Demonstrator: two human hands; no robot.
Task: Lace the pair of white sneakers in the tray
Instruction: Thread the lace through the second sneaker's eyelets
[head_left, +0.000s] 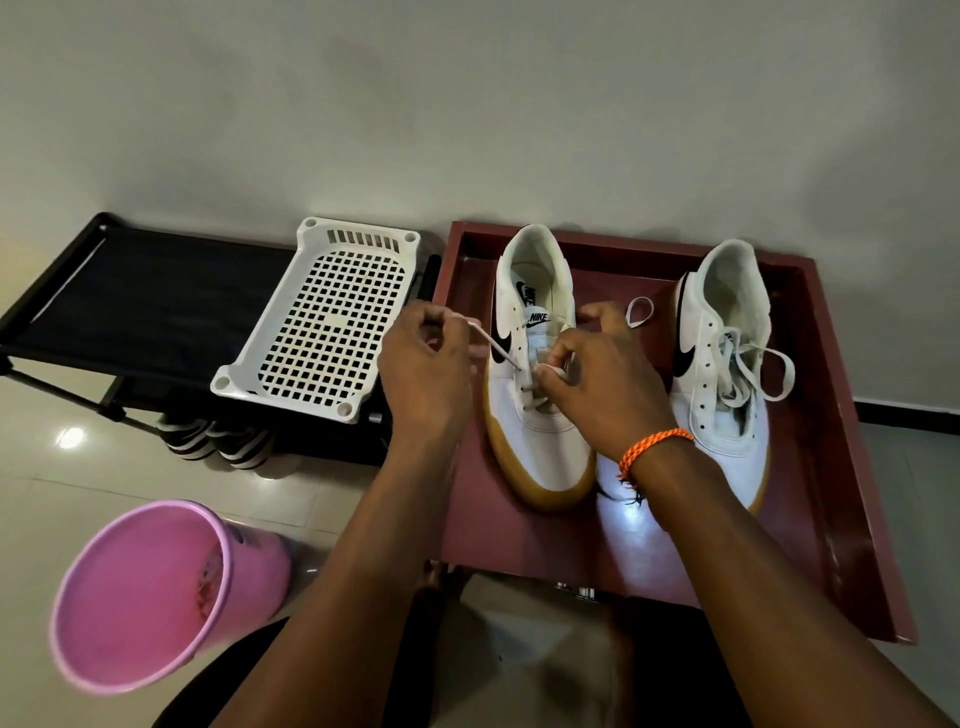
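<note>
Sneakers: the left sneaker (537, 374) and right sneaker (724, 364) stand side by side toward the tray's (831, 415) far edge, heels away. Left hand (423, 364) pinches the lace (493, 345), drawn taut from a lower left-side eyelet. Right hand (597, 374) pinches the other lace end over the tongue. Judged step: early crossings on the left sneaker. Next: thread the following eyelet. The right sneaker's lace lies loose.

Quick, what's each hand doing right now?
Left hand: pinching the lace of the left sneaker.
Right hand: pinching the same lace at the eyelets.
</note>
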